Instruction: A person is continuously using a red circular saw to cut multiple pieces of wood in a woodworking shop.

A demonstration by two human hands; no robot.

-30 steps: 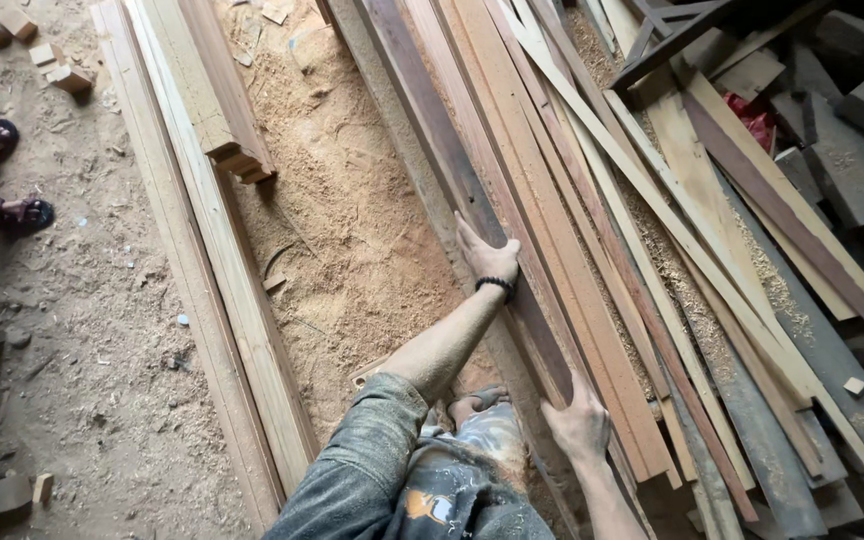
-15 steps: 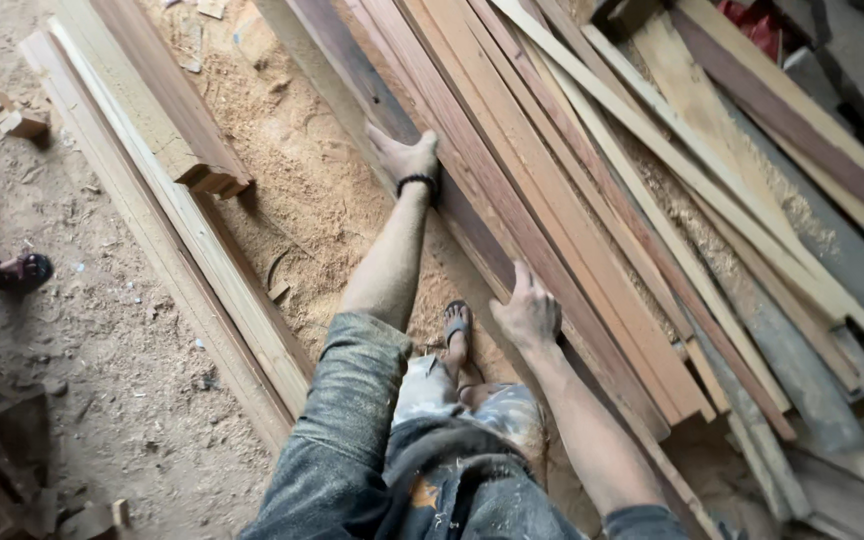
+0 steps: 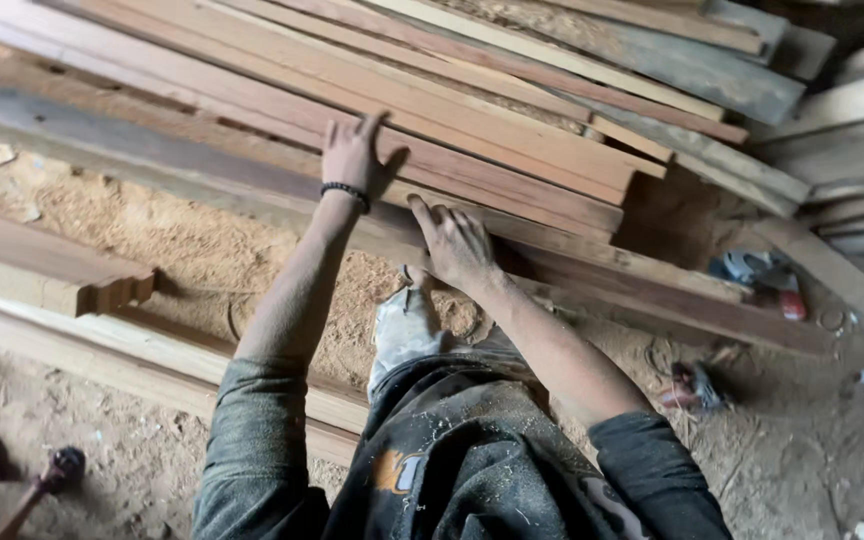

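Note:
My left hand (image 3: 352, 155), with a black band on the wrist, lies flat with fingers spread on a reddish plank (image 3: 512, 180) in a stack of long boards. My right hand (image 3: 455, 242) rests just below and to the right, fingers curled over the edge of a lower dark plank (image 3: 652, 295). Neither hand has lifted anything. My knee in dusty jeans (image 3: 407, 330) points at the stack, between both arms.
Sawdust (image 3: 182, 250) covers the floor left of my leg. Loose timbers (image 3: 52, 280) lie at the left. Grey boards (image 3: 852, 150) lean at the upper right. A sandal (image 3: 697, 385) and small scraps lie on the floor at the right.
The view has swung round, so the planks run across instead of up. Both hands stay on the stack and sit closer together, the right one up beside the left.

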